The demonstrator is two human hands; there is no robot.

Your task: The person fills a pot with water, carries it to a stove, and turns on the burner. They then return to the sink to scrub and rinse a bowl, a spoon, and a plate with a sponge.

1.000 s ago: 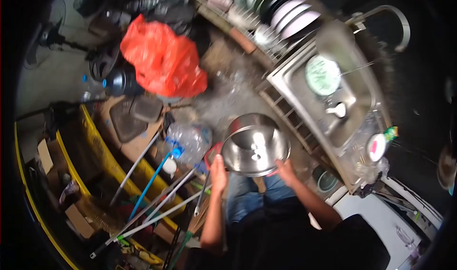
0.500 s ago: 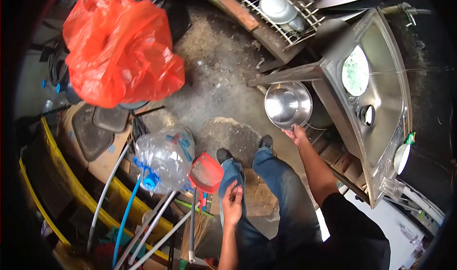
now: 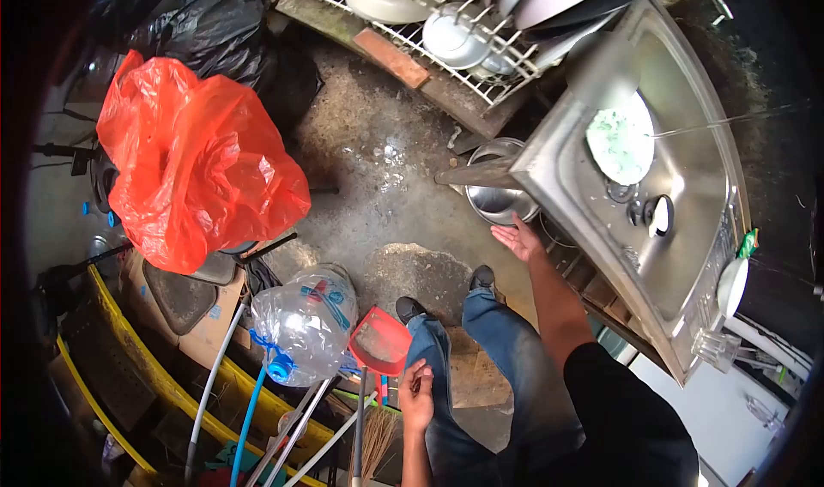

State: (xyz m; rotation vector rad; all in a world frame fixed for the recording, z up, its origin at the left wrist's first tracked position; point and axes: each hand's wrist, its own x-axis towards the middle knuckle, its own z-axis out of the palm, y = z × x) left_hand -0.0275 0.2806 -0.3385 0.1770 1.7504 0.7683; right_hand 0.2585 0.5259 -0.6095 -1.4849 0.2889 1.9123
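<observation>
A shiny steel pot (image 3: pixel 500 205) stands low beside the sink stand, its upper part hidden behind the stand's leg and corner. Just at its near rim is my right hand (image 3: pixel 520 240), palm turned up and fingers stretched out, with nothing in the palm. My left hand (image 3: pixel 418 394) hangs in front of my left knee, empty, its fingers loosely bent and apart. Nearest to it is a red dustpan (image 3: pixel 381 341) with a long grey handle.
A steel sink (image 3: pixel 699 221) on the right holds a pale green-white oval item (image 3: pixel 621 139). Above the floor stands a dish rack (image 3: pixel 506 79). A red plastic bag (image 3: pixel 206 169), a large clear bottle (image 3: pixel 307 328) and several poles crowd the left.
The pot sits farther in behind the sink stand's leg. My right hand's fingers, which were on its rim, have opened out. My left hand remains by my knee.
</observation>
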